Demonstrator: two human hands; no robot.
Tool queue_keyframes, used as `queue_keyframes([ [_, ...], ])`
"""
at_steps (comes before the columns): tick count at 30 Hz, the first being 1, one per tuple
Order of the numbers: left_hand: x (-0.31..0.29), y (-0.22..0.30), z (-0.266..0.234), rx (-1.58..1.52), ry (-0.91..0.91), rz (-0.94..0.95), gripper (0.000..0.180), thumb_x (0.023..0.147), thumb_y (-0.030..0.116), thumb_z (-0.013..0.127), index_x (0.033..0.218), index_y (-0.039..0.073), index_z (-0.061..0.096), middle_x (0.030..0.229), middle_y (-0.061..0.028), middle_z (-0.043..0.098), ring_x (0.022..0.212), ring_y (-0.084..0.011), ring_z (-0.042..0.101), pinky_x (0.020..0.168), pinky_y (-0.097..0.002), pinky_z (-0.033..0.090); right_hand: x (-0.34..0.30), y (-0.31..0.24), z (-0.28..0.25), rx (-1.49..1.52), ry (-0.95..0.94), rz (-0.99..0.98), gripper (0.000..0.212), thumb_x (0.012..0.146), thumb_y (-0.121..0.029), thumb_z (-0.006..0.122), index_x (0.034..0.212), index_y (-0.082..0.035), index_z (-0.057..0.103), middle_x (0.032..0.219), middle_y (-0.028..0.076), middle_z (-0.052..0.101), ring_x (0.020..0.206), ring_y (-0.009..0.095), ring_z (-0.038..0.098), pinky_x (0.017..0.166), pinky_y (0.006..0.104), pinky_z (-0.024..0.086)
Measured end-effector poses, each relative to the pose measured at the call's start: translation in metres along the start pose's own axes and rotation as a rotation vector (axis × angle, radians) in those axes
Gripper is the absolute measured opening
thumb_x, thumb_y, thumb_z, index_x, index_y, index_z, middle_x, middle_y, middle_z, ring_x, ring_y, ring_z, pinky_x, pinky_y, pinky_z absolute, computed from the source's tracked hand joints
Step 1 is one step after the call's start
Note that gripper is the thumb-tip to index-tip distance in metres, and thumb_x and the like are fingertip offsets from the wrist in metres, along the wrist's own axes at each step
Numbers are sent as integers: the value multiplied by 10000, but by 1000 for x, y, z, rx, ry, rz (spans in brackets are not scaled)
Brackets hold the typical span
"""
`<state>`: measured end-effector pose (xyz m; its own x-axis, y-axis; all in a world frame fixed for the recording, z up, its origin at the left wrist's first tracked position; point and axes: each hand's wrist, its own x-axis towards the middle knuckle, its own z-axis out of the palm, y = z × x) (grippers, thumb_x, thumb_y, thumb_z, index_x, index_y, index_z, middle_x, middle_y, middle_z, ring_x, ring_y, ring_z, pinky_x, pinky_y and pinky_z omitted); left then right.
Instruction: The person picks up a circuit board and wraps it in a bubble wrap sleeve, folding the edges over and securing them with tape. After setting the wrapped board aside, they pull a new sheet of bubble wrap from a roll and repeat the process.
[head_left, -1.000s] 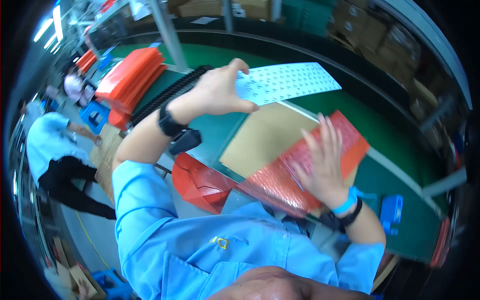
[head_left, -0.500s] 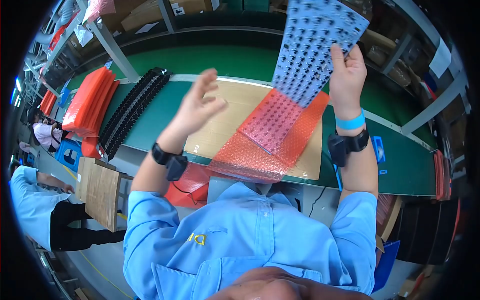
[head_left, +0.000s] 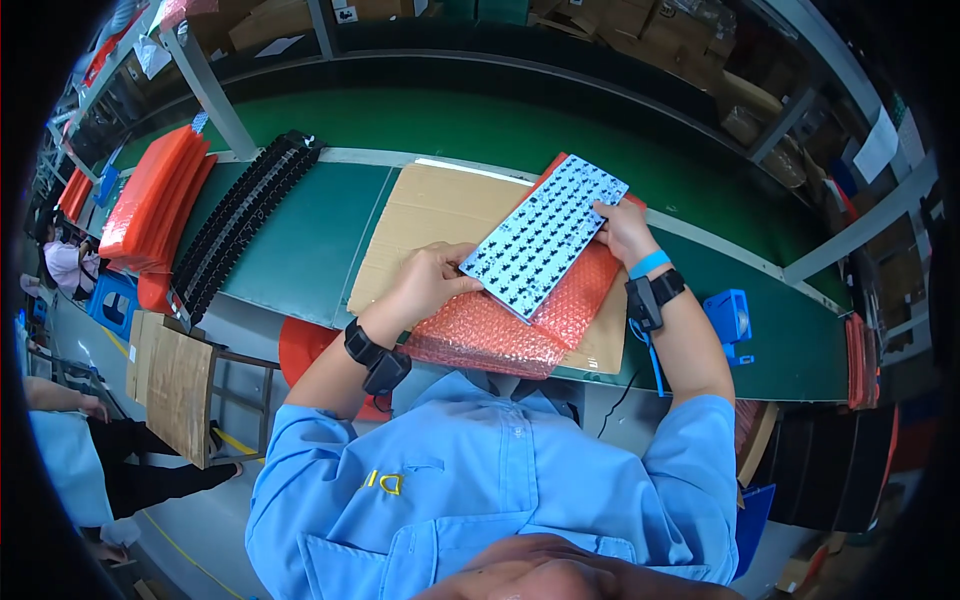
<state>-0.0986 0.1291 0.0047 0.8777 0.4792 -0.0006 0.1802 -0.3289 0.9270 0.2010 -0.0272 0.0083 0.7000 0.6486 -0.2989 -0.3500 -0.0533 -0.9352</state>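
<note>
A white keyboard plate [head_left: 545,235] with rows of black switches lies tilted between my hands, above a red bubble-wrap bag [head_left: 490,335]. My left hand [head_left: 437,282] pinches its near left corner, thumb and fingers closed on the edge. At the plate's far right edge my right hand [head_left: 624,232] grips it, the thumb on top and the other fingers mostly hidden underneath. The bag rests on a flat sheet of brown cardboard [head_left: 400,220], and part of it shows beyond the plate's far end.
Left on the green bench [head_left: 290,265] stand a long row of black strips [head_left: 245,215] and a stack of red bubble-wrap bags [head_left: 155,205]. A blue tool-like holder [head_left: 728,318] sits to the right. A wooden-topped stool [head_left: 178,395] and another person [head_left: 75,450] are at left.
The keyboard plate has come out of the red bag and down over it, turned slantwise. My left hand, open before, now grips its corner; my right hand has lowered with it.
</note>
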Motion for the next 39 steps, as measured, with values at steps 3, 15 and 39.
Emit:
queue_keyframes([
  [3, -5, 6, -2, 264, 36, 172, 526, 737, 59, 841, 1234, 27, 672, 895, -86, 666, 777, -164, 642, 721, -295, 519, -17, -37, -1, -555, 44, 119, 464, 976, -191, 598, 1375, 14, 482, 1274, 173, 624, 1082, 292, 650, 926, 432, 536],
  [15, -6, 1, -3, 264, 88, 251, 464, 677, 71, 847, 1127, 65, 731, 832, -117, 639, 731, -261, 615, 683, -355, 515, 55, -5, -32, -1392, 216, -526, 580, 927, -418, 640, 1402, -101, 537, 1335, 175, 602, 1223, 359, 574, 1091, 469, 374],
  [39, -6, -2, -8, 308, 67, 402, 562, 697, 82, 841, 1217, 6, 642, 876, -124, 640, 854, -287, 637, 757, -381, 524, 35, -156, 15, -744, -411, 35, 403, 883, -213, 748, 1216, -25, 623, 1078, 81, 711, 971, 153, 676, 926, 297, 522],
])
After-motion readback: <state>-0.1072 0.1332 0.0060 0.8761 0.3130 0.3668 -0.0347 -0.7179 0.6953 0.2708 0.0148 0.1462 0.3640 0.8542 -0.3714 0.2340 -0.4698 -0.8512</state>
